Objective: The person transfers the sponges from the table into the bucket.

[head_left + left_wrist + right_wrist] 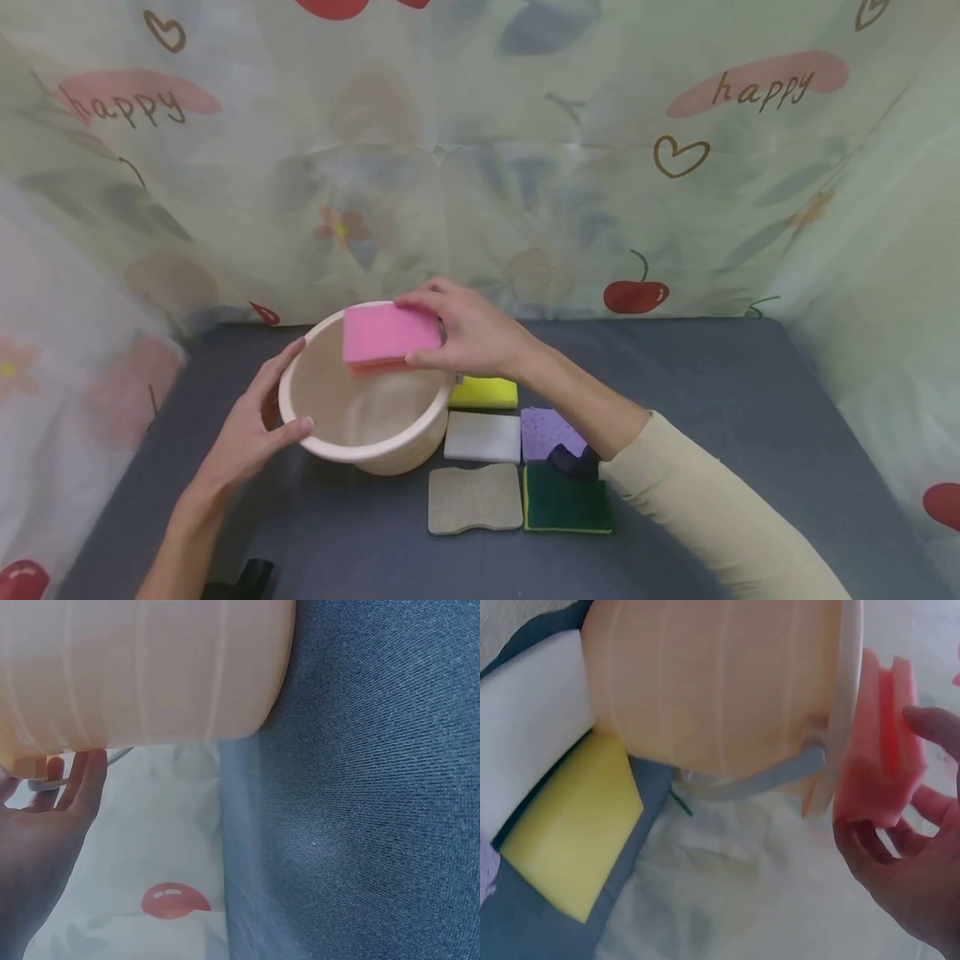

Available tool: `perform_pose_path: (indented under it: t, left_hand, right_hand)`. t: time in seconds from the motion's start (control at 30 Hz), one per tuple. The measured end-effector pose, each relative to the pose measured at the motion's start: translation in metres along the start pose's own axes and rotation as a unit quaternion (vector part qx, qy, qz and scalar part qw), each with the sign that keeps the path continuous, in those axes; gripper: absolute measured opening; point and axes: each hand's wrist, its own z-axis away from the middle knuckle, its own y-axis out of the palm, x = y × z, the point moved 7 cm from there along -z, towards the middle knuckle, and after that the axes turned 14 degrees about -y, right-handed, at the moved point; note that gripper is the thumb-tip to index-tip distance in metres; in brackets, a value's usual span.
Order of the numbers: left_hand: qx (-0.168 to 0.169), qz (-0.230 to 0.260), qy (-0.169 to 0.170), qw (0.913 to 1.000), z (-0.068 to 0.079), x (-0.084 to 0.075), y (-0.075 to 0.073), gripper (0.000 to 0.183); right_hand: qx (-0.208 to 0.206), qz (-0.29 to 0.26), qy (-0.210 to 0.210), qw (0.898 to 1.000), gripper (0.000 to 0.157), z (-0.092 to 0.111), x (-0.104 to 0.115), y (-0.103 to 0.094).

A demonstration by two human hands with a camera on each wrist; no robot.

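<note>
A cream bucket [408,454] with a grey handle [780,771] stands on the dark table, its mouth facing up. My left hand [251,425] grips the bucket at its left, thumb at the rim and fingers along the outer wall. In the left wrist view, the fingers of that hand [45,847] lie by the bucket's wall and handle end. Over the bucket's mouth, my right hand [480,333] holds a pink sponge [390,333] between thumb and fingers. The right wrist view shows this sponge [877,750] as a grooved block just above the rim.
Right of the bucket lie a yellow sponge [486,392], a white sponge [482,437], a purple sponge [551,432] partly behind my right forearm, a wavy-edged grey-beige sponge [475,500] and a green scouring sponge [566,500]. A patterned curtain [480,200] borders the table [675,375].
</note>
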Motion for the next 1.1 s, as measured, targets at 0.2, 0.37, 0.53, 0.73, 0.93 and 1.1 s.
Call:
perform_pose_path:
  t: [0.2,0.37,0.53,0.73,0.93,1.1]
  left_hand:
    - [-0.002,0.002,-0.001,1.0,0.0,0.0,0.0,0.095]
    - [0.0,0.012,0.005,0.9999,-0.001,-0.002,0.0,0.094]
    - [0.001,0.014,0.012,0.9998,0.0,-0.003,0.001,0.093]
    - [-0.006,0.014,0.008,0.9999,0.0,-0.002,0.0,0.092]
    - [-0.007,0.015,0.012,0.9998,0.0,-0.002,0.001,0.092]
    - [-0.008,0.016,0.009,0.9998,0.0,-0.001,0.0,0.092]
  right_hand:
    - [-0.009,-0.005,0.031,0.999,0.064,-0.005,0.0,0.007]
    - [-0.01,-0.006,0.043,0.999,0.068,-0.008,0.0,0.012]
    - [-0.012,-0.009,0.065,0.998,0.07,-0.009,-0.001,0.017]
    - [-0.002,0.005,0.076,0.997,0.067,-0.012,0.0,0.025]
    - [0.002,0.023,0.071,0.997,0.066,-0.015,0.003,0.03]
    - [0.003,0.03,0.072,0.997,0.062,-0.017,0.005,0.034]
